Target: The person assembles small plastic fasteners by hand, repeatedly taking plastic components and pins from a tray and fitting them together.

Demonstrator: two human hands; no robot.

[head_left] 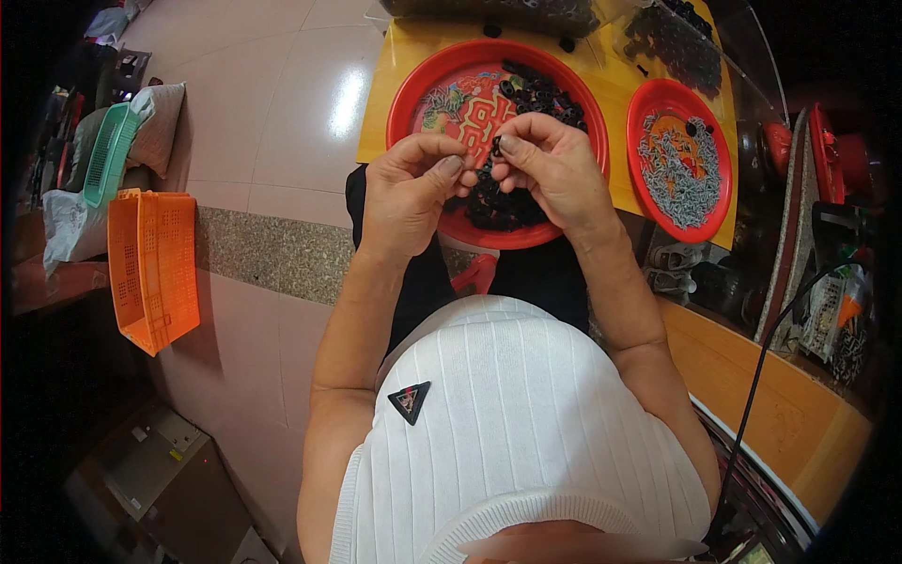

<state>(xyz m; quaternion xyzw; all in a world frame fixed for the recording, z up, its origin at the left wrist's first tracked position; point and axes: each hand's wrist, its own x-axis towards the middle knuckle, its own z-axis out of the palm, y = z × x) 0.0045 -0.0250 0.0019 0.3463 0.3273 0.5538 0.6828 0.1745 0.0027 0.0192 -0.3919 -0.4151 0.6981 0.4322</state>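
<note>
Both of my hands are raised over a round red basin (402,111) with a patterned bottom. My right hand (562,171) pinches a small black part (496,147) between thumb and forefinger. Facing it, my left hand (410,193) is closed in a pinch, its thumb against the forefinger; whatever it holds is too small to make out. Loose black parts (545,94) lie along the basin's right side and near edge, and a few small silvery screws (447,98) lie at its left. To the right, a smaller red tray (643,113) holds many silvery screws (678,188) and one black piece (693,128).
The basin and tray rest on a yellow wooden table (378,94). Behind them stands a clear bin with black parts (669,47). An orange plastic basket (150,273), a green basket (109,155) and sacks (158,127) are at left. A black cable (754,385) hangs at right.
</note>
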